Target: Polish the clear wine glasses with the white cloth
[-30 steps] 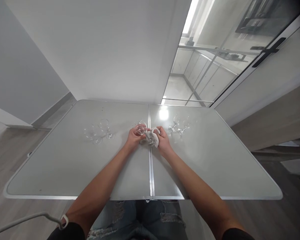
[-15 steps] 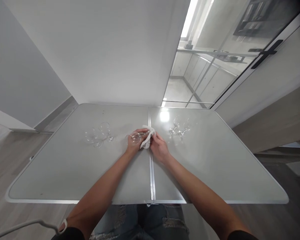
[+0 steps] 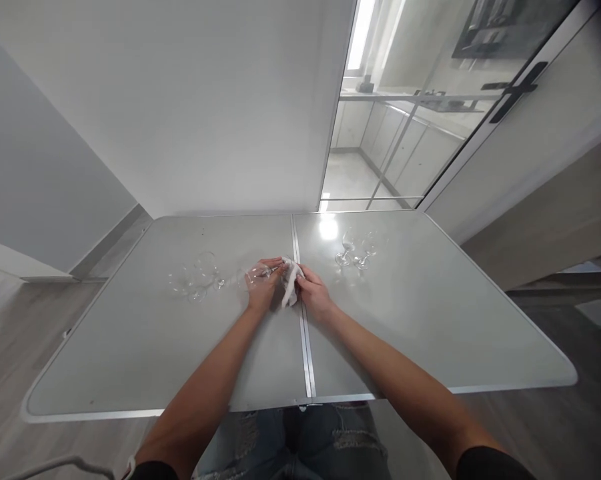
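My left hand (image 3: 261, 293) grips a clear stemmed glass (image 3: 253, 275) that lies tilted on its side, bowl pointing left, just above the grey table (image 3: 130, 360). My right hand (image 3: 311, 295) is closed on a white cloth (image 3: 289, 287) pressed against the stem end of that glass. Both hands meet near the table's centre seam.
A group of clear glasses (image 3: 196, 280) stands to the left of my hands. Two more stemmed glasses (image 3: 355, 250) stand to the right, toward the back. A white wall and a glass door rise behind the table. A white cable hangs at the lower left.
The glass has turned from bowl-up to lying sideways with its bowl to the left. The cloth has moved from around the bowl to the stem end. The camera view has shifted slightly.
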The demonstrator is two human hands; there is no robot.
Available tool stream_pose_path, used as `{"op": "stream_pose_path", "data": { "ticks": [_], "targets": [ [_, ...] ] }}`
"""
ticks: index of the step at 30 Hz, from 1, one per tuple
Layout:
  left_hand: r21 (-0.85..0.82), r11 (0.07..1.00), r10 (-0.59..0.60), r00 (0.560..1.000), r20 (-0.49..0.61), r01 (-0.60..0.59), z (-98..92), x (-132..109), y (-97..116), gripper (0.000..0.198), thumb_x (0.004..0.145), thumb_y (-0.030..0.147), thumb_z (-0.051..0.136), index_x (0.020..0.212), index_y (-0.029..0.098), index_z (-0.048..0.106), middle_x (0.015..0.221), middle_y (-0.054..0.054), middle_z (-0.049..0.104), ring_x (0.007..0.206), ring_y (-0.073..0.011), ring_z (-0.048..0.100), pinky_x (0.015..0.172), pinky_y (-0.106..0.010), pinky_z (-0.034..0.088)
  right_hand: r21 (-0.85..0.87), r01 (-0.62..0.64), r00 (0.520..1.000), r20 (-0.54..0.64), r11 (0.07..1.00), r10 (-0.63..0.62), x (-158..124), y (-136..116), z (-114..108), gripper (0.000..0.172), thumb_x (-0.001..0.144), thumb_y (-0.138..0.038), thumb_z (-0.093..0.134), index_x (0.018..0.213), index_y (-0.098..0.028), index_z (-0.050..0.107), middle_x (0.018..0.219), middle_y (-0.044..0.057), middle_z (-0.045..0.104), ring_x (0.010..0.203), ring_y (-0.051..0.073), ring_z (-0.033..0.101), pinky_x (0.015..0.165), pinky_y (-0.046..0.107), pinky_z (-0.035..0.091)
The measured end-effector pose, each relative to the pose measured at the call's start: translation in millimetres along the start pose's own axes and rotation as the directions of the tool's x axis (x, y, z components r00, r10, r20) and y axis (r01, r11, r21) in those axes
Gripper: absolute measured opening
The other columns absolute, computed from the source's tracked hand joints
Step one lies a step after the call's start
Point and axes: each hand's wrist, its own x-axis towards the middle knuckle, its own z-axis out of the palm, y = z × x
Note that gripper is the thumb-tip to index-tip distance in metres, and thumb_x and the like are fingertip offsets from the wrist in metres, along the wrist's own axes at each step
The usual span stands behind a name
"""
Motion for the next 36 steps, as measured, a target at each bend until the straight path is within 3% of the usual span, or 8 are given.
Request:
{"op": "stream_pose_path", "data": {
  "ticks": [5, 11, 15, 20, 25, 30, 34, 36],
  "targets": [
    [-0.023, 1.000, 0.013, 0.995, 0.101, -0.011, 0.8, -1.5, 4.8, 0.013, 0.074, 0.038, 0.084, 0.078, 0.028, 0.077, 0.095, -0.005, 0.075, 0.097, -0.0270, 0.069, 0.103, -0.052, 0.050, 0.030, 0.043, 0.999, -0.006, 0.999, -0.042, 0.2, -3.0, 1.4, 0.039, 0.079, -0.039, 0.074, 0.116, -0.027, 0.067, 0.107, 0.002, 0.070, 0.100, 0.020, 0.063, 0.086, 0.030, 0.052],
    [-0.008, 1.000, -0.009, 0.999, -0.046, 0.009, 0.1, 1.7, -0.9, 0.018, 0.074, 0.036, 0.083, 0.083, 0.021, 0.078, 0.094, -0.009, 0.075, 0.096, -0.0260, 0.070, 0.099, -0.048, 0.052, 0.008, -0.044, 0.999, -0.001, 0.999, 0.044, 1.2, -0.4, 2.8, 0.035, 0.074, -0.029, 0.072, 0.108, -0.024, 0.069, 0.097, 0.002, 0.071, 0.093, 0.019, 0.063, 0.082, 0.028, 0.051],
    [-0.027, 0.999, 0.021, 0.995, 0.099, -0.018, 0.7, 1.4, -2.5, 0.013, 0.075, 0.033, 0.082, 0.079, 0.022, 0.078, 0.092, -0.008, 0.075, 0.094, -0.0247, 0.071, 0.096, -0.047, 0.054, 0.042, -0.001, 1.000, -0.029, 0.999, 0.002, 2.2, -2.6, 1.9, 0.034, 0.073, -0.030, 0.070, 0.107, -0.024, 0.069, 0.097, 0.003, 0.072, 0.093, 0.020, 0.063, 0.079, 0.029, 0.052],
    [-0.014, 1.000, -0.009, 1.000, -0.018, 0.008, 0.7, 1.5, -1.3, 0.016, 0.075, 0.034, 0.083, 0.082, 0.021, 0.078, 0.094, -0.009, 0.075, 0.095, -0.0244, 0.070, 0.096, -0.046, 0.054, -0.025, -0.046, 0.999, -0.027, 0.999, 0.046, 1.7, -2.0, 0.5, 0.026, 0.075, -0.031, 0.069, 0.100, -0.022, 0.069, 0.090, 0.003, 0.071, 0.085, 0.019, 0.063, 0.073, 0.027, 0.051],
    [0.001, 0.999, 0.033, 0.994, 0.109, -0.033, 0.9, 1.1, -1.5, 0.016, 0.075, 0.037, 0.082, 0.077, 0.023, 0.077, 0.092, -0.007, 0.074, 0.095, -0.0246, 0.070, 0.099, -0.048, 0.054, -0.001, 0.012, 0.999, -0.034, 1.000, -0.012, 2.4, 0.3, 0.9, 0.030, 0.077, -0.039, 0.071, 0.103, -0.024, 0.068, 0.091, 0.003, 0.070, 0.088, 0.019, 0.064, 0.077, 0.028, 0.053],
    [0.025, 1.000, 0.000, 1.000, 0.002, 0.000, 0.6, 2.0, -1.8, 0.020, 0.076, 0.040, 0.081, 0.084, 0.022, 0.078, 0.095, -0.008, 0.074, 0.098, -0.0250, 0.070, 0.099, -0.049, 0.054, -0.040, -0.023, 0.997, -0.074, 0.999, 0.020, 7.6, 6.7, -5.7, 0.027, 0.075, -0.042, 0.077, 0.091, -0.022, 0.069, 0.079, 0.000, 0.068, 0.074, 0.015, 0.061, 0.069, 0.026, 0.052],
    [-0.006, 1.000, -0.010, 0.992, 0.127, 0.011, 2.4, 1.0, -1.2, 0.018, 0.073, 0.040, 0.084, 0.076, 0.024, 0.077, 0.092, -0.007, 0.074, 0.095, -0.0241, 0.070, 0.101, -0.049, 0.054, -0.034, 0.042, 0.991, -0.123, 0.999, -0.046, 11.1, 11.5, -11.4, 0.029, 0.077, -0.047, 0.076, 0.092, -0.023, 0.069, 0.078, 0.000, 0.067, 0.073, 0.015, 0.061, 0.069, 0.026, 0.053],
    [-0.027, 1.000, 0.005, 0.994, 0.106, -0.003, 2.0, 0.8, -2.7, 0.016, 0.073, 0.038, 0.084, 0.077, 0.024, 0.077, 0.092, -0.007, 0.074, 0.094, -0.0238, 0.071, 0.099, -0.048, 0.054, -0.059, 0.024, 0.994, -0.105, 0.998, -0.030, 10.8, 13.3, -12.4, 0.028, 0.078, -0.045, 0.076, 0.093, -0.022, 0.070, 0.079, 0.001, 0.068, 0.074, 0.015, 0.062, 0.069, 0.026, 0.053]
  ]
}}
